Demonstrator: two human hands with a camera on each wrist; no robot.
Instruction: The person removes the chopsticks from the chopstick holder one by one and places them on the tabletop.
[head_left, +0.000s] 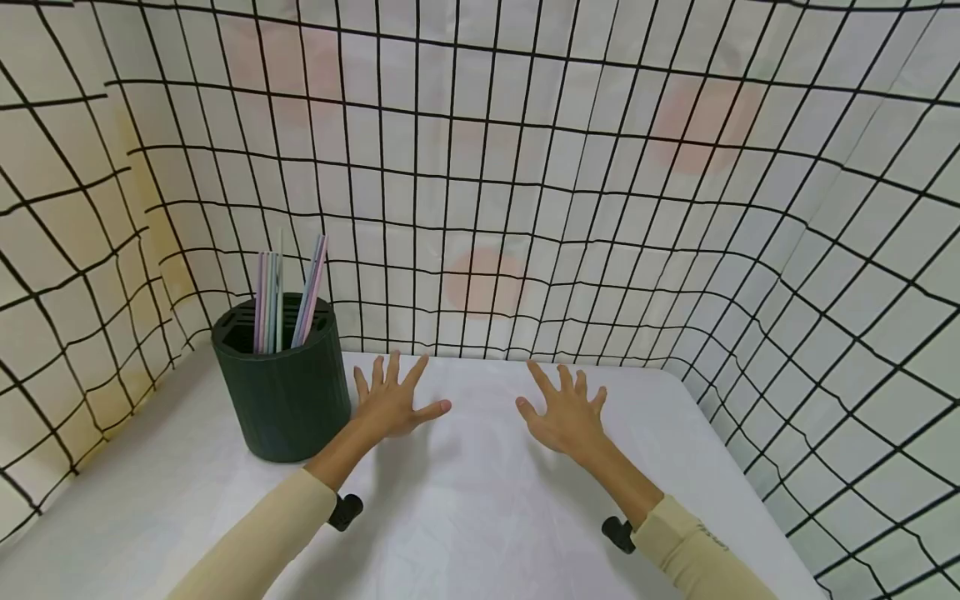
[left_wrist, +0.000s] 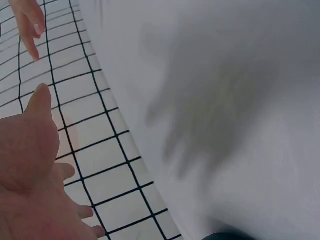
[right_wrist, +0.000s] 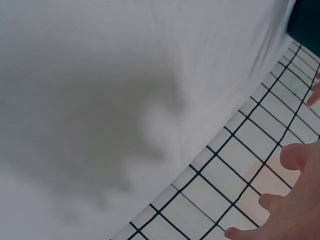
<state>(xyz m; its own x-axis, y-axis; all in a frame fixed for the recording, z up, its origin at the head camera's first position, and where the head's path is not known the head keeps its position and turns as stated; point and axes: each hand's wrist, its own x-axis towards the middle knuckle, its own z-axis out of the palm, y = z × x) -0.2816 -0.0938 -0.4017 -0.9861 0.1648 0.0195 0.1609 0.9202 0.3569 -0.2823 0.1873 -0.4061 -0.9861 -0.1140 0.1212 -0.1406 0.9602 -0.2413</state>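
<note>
Both hands hover above a white-covered table, palms down and fingers spread, holding nothing. My left hand (head_left: 388,407) is just right of a dark green cylindrical holder (head_left: 288,408). Several thin pastel sticks (head_left: 268,304) stand in the holder's slots, some upright and some leaning right; whether they are straws cannot be told. To the right, my right hand (head_left: 567,417) is apart from everything. In the left wrist view the left palm (left_wrist: 30,175) shows with its shadow on the cloth. The right wrist view catches the right hand (right_wrist: 295,210) and a corner of the holder (right_wrist: 307,25).
A black grid net (head_left: 480,192) surrounds the table at the back and both sides, with pale sheeting behind it. The white tabletop (head_left: 480,517) runs to the net's foot. Small black cameras (head_left: 345,512) are strapped at the wrists.
</note>
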